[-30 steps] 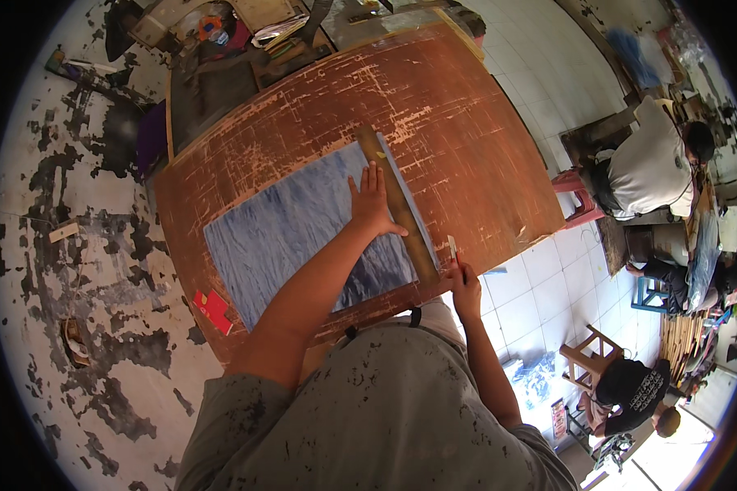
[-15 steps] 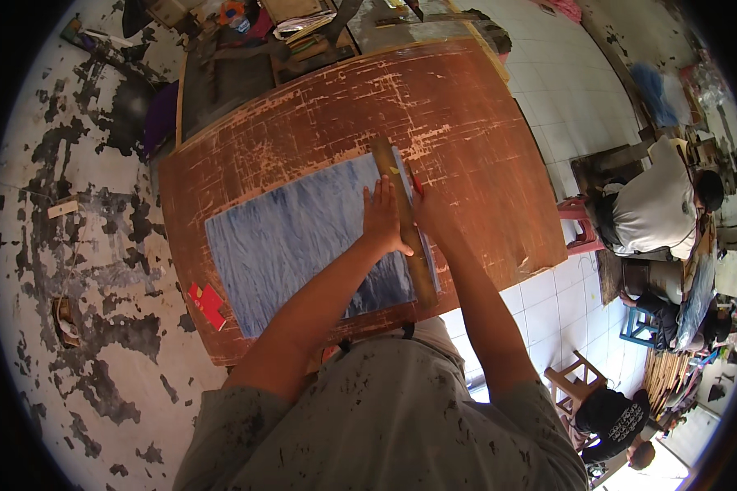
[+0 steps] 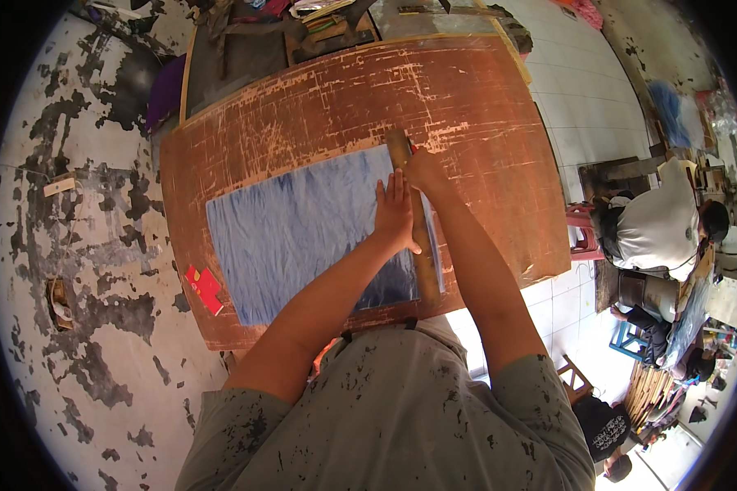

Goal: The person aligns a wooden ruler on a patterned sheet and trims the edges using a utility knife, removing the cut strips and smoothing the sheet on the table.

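Observation:
A blue-grey streaked sheet lies flat on a scored red-brown tabletop. Along its right side rests a long flat wooden straightedge, and a narrow strip of blue shows beyond it. My left hand presses down flat with fingers stretched, across the sheet's edge and the straightedge, thumb nearer me. Near the far end of the straightedge, my right hand is closed on a slim red cutter. Only a bit of the cutter shows; its tip is hidden.
Red cards lie at the tabletop's near left corner. Beyond its far edge are a dark surface and stacked papers. A peeling wall runs along the left. On the right, people sit working beside a red stool and a blue stool.
My right hand has slid away from me along the straightedge, toward its far end, with the cutter. My left hand keeps its place on the straightedge. The whole view has shifted slightly.

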A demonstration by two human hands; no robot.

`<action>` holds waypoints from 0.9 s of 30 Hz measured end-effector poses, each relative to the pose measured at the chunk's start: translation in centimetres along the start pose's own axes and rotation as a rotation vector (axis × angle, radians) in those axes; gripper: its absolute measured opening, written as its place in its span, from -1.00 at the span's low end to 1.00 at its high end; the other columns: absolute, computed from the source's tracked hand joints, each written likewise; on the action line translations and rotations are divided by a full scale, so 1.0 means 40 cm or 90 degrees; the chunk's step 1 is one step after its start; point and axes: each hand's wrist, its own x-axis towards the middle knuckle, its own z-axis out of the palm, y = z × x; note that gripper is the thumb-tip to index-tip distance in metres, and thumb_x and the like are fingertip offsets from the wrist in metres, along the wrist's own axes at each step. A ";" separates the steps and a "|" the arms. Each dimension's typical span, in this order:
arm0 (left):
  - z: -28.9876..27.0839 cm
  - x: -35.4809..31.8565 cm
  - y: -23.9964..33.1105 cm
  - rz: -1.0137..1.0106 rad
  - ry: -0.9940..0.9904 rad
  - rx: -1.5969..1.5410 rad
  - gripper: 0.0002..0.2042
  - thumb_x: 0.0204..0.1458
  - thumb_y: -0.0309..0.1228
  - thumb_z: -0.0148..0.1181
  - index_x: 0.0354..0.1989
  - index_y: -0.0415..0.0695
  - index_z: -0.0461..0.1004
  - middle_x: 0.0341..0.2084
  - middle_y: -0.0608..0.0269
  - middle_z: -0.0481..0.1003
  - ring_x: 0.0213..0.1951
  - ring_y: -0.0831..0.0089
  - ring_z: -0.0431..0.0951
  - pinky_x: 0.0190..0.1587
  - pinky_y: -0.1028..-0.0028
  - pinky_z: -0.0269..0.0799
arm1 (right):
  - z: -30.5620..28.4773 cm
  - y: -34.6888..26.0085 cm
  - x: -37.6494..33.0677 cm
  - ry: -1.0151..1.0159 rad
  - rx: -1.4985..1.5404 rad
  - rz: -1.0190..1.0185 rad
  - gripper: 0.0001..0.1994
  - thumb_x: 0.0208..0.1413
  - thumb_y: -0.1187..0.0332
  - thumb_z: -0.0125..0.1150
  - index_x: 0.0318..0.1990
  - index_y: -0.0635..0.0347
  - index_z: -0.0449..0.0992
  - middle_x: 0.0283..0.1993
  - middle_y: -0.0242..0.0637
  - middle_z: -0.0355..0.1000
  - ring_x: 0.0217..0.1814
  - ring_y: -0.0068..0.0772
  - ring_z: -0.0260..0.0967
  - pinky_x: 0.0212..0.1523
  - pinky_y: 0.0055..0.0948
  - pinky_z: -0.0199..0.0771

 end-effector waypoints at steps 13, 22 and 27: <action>0.004 -0.003 -0.012 0.012 0.002 -0.019 0.53 -0.47 0.41 0.55 0.53 -0.48 -0.11 0.55 -0.45 -0.26 0.59 -0.23 -0.30 0.55 -0.20 -0.33 | 0.013 0.033 -0.167 -0.093 -0.076 -0.013 -0.52 0.25 0.19 0.21 0.20 0.36 0.49 -0.02 0.33 0.54 0.06 0.22 0.58 0.02 0.00 0.62; -0.013 0.009 0.000 0.006 -0.024 -0.030 0.61 -0.50 0.41 0.58 0.54 -0.50 -0.26 0.55 -0.45 -0.33 0.60 -0.20 -0.34 0.56 -0.14 -0.29 | 0.109 0.138 -0.260 -0.089 -0.060 0.067 -0.50 0.06 0.34 0.31 0.15 0.43 0.51 0.03 0.35 0.50 0.05 0.28 0.58 0.00 0.06 0.64; -0.007 0.004 -0.006 0.011 -0.020 -0.045 0.61 -0.50 0.38 0.59 0.55 -0.49 -0.28 0.55 -0.43 -0.36 0.60 -0.19 -0.34 0.56 -0.12 -0.29 | 0.073 0.123 -0.318 -0.117 -0.130 0.009 -0.58 0.12 0.28 0.29 0.03 0.46 0.54 -0.01 0.34 0.51 0.00 0.27 0.59 -0.04 0.08 0.63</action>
